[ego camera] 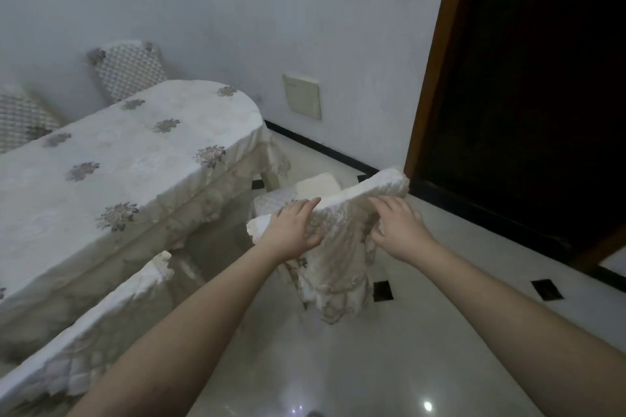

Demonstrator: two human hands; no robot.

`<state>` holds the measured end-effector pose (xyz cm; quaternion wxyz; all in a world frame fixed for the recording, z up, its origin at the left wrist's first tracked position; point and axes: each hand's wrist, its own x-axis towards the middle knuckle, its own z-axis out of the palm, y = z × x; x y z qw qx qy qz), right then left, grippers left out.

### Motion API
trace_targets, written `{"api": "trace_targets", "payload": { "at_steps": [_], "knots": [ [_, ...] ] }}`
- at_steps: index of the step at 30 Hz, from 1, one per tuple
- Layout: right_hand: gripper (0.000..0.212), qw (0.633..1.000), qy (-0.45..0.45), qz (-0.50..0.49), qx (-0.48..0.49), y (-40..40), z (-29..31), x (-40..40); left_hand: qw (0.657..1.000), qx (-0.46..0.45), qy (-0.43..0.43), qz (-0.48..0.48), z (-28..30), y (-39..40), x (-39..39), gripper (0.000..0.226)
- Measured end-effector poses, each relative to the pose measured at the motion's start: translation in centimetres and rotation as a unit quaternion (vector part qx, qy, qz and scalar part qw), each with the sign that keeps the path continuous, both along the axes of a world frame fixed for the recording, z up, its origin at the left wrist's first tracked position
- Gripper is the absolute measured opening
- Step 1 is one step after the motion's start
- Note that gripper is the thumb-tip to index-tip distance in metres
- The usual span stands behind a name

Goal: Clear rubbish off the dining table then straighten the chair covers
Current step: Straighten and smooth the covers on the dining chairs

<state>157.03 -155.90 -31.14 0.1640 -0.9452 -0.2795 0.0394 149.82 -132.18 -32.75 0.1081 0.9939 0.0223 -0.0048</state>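
Observation:
A chair at the table's end wears a white embroidered chair cover [338, 267], which hangs bunched down the backrest. My left hand [293, 228] lies over the cover near the left of the backrest's top edge, fingers and thumb pinching the fabric. My right hand [398, 228] grips the gathered cloth just below the top edge on the right. The dining table [111, 159] to the left carries a white cloth with flower embroidery; no rubbish shows on it.
A second covered chair [101, 318] stands close at the lower left. Two chairs with patterned covers [128, 69] are behind the table by the wall. A dark doorway [528, 95] with a wooden frame is on the right. The tiled floor [423, 349] is glossy.

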Motion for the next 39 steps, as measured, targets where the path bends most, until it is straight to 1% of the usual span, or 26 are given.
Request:
{"api": "trace_targets", "payload": {
  "at_steps": [4, 8, 10, 12, 14, 16, 19, 22, 24, 25, 27, 30, 34, 36, 39],
  "knots": [
    [0.065, 1.000, -0.002, 0.003, 0.000, 1.1, -0.6, 2.6, 0.999, 0.040, 0.002, -0.004, -1.9, 0.9, 2.8, 0.082],
    [0.070, 0.999, -0.006, 0.020, -0.030, 3.2, -1.4, 5.7, 0.999, 0.043, 0.026, -0.004, -3.4, 2.5, 4.7, 0.097],
    [0.074, 0.998, -0.020, 0.029, -0.052, 4.2, -1.8, 7.7, 0.998, 0.057, 0.036, 0.005, -3.9, 3.5, 5.4, 0.099],
    [0.085, 0.996, -0.010, 0.037, -0.081, 5.0, -2.3, 9.4, 0.995, 0.075, 0.063, 0.010, -4.7, 4.5, 5.7, 0.098],
    [0.091, 0.994, 0.014, 0.041, -0.104, 5.8, -3.3, 10.7, 0.994, 0.077, 0.072, 0.015, -5.9, 5.4, 5.9, 0.094],
    [0.090, 0.991, 0.032, 0.049, -0.117, 6.2, -4.5, 11.6, 0.996, 0.047, 0.068, 0.017, -6.6, 6.0, 6.4, 0.091],
    [0.085, 0.991, 0.039, 0.076, -0.103, 6.2, -6.2, 12.6, 0.999, -0.004, 0.044, 0.009, -7.3, 6.4, 7.3, 0.084],
    [0.090, 0.989, 0.039, 0.109, -0.093, 5.9, -6.8, 14.2, 0.998, -0.057, -0.010, 0.009, -7.5, 6.4, 7.6, 0.067],
    [0.095, 0.984, 0.037, 0.138, -0.104, 6.1, -6.6, 15.6, 0.997, -0.070, 0.003, 0.031, -7.3, 6.2, 7.5, 0.057],
    [0.096, 0.980, 0.035, 0.157, -0.114, 6.3, -6.4, 16.3, 0.997, -0.065, 0.018, 0.045, -7.2, 6.1, 7.5, 0.056],
    [0.091, 0.971, 0.020, 0.201, -0.126, 6.7, -6.0, 17.4, 0.995, -0.048, 0.038, 0.072, -7.2, 6.0, 7.5, 0.057],
    [0.085, 0.961, -0.017, 0.252, -0.110, 6.7, -6.3, 18.6, 0.992, -0.045, 0.043, 0.105, -7.2, 5.6, 7.5, 0.054],
    [0.079, 0.955, -0.065, 0.279, -0.079, 6.4, -7.0, 19.2, 0.989, -0.045, 0.051, 0.132, -7.0, 5.1, 7.4, 0.050],
    [0.074, 0.952, -0.072, 0.287, -0.075, 6.5, -7.2, 19.4, 0.986, -0.047, 0.052, 0.153, -6.6, 4.8, 7.4, 0.053],
    [0.078, 0.948, -0.092, 0.296, -0.067, 6.4, -7.7, 19.4, 0.979, -0.045, 0.050, 0.191, -6.3, 4.1, 7.2, 0.065]
  ]
}}
